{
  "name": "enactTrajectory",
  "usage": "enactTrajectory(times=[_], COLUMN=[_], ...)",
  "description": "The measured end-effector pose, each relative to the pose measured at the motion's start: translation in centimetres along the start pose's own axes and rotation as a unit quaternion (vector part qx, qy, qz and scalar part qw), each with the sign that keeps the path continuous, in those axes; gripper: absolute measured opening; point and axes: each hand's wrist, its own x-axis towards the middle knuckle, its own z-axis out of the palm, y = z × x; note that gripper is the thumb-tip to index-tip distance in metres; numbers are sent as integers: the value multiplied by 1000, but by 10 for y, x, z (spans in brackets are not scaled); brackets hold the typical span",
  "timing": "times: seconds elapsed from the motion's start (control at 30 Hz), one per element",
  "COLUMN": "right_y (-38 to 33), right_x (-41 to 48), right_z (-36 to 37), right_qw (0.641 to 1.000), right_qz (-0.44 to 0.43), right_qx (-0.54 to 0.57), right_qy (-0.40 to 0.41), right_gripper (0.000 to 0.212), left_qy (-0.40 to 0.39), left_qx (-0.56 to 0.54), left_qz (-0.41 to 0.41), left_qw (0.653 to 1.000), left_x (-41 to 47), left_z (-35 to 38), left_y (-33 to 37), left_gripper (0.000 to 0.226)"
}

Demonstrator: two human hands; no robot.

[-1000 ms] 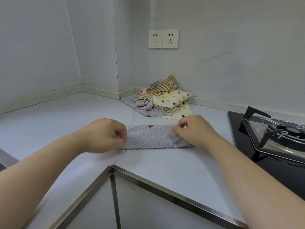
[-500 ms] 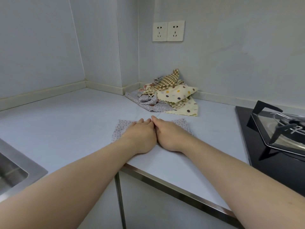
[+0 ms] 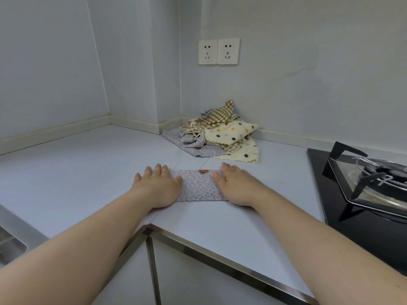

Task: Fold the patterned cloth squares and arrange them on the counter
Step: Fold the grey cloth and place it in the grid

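While flat on the dotted cloth (image 3: 198, 188), left hand (image 3: 157, 186) and right hand (image 3: 237, 187) (each grip fully open).

Pale grey corner counter (image 3: 77, 172), folded dotted cloth (image 3: 198, 188) flat near its front, heap of patterned cloths (image 3: 220, 133) in the back corner, black hob (image 3: 374, 234) right, perhaps a sink (image 3: 11, 245) left.

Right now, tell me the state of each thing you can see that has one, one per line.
grey dotted cloth: folded into a strip, flat on the counter.
left hand: open, flat on the cloth's left end.
right hand: open, flat on its right end.
cloth pile: unfolded, heaped in the corner.
wall sockets: nothing plugged in.
gas burner: no pot, no visible flame.
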Motion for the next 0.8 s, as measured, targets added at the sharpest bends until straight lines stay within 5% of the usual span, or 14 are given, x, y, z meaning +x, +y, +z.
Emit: enactTrajectory(times=[0.33,0.47,0.57,0.8], right_y=[23,26,24,23], right_x=[3,1,-1,-2], right_z=[-1,-5,-7,-10], right_qw=[988,981,980,965], right_qz=[147,161,152,88], right_qx=[-3,-6,-22,146], right_qy=[53,105,123,198], right_gripper=[73,63,47,15], left_qy=[36,115,76,21], left_qx=[27,31,6,38], left_qz=[-102,37,171,193], left_qw=[994,992,982,980], left_x=[-12,-16,-21,-22], left_z=[-6,-10,-6,7], left_y=[2,18,31,35], left_gripper=[88,75,72,91])
